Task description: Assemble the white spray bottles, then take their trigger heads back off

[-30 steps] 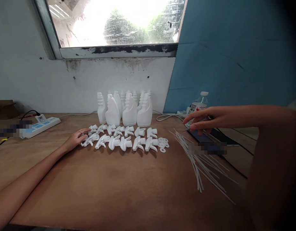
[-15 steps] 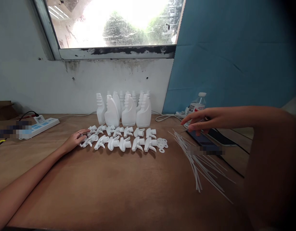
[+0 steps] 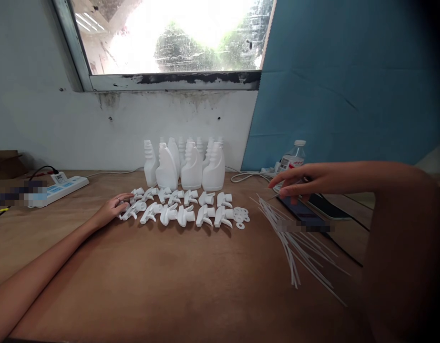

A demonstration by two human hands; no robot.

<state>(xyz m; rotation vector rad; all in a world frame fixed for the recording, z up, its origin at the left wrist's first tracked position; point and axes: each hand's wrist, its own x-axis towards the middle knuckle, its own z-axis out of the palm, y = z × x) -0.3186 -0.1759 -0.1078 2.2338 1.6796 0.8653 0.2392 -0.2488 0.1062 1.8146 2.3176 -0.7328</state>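
Note:
My left hand (image 3: 112,209) rests on the table at the left end of two rows of white trigger spray heads (image 3: 186,215). Its fingers are stretched out flat and touch the leftmost heads. Over the upper ends of a loose bundle of thin white tubes (image 3: 286,238) hovers my right hand (image 3: 294,181), fingers apart and pointing left; I see nothing held in it. Several white flat ring washers (image 3: 240,226) lie in a small pile at the right end of the spray heads. White spray bottles (image 3: 212,174) without heads stand upright behind the rows.
Under and beyond my right hand lie two phones (image 3: 329,208). A clear water bottle (image 3: 297,155) with a label stands behind it. At the left are a white power strip (image 3: 71,183) and a cardboard box (image 3: 5,164). Wall, window and a blue cloth (image 3: 348,85) bound the wooden table (image 3: 162,281).
My right hand has shifted very slightly, and its fingers stay above the tubes. My left hand has stayed on the spray heads. The camera view has tipped up a little.

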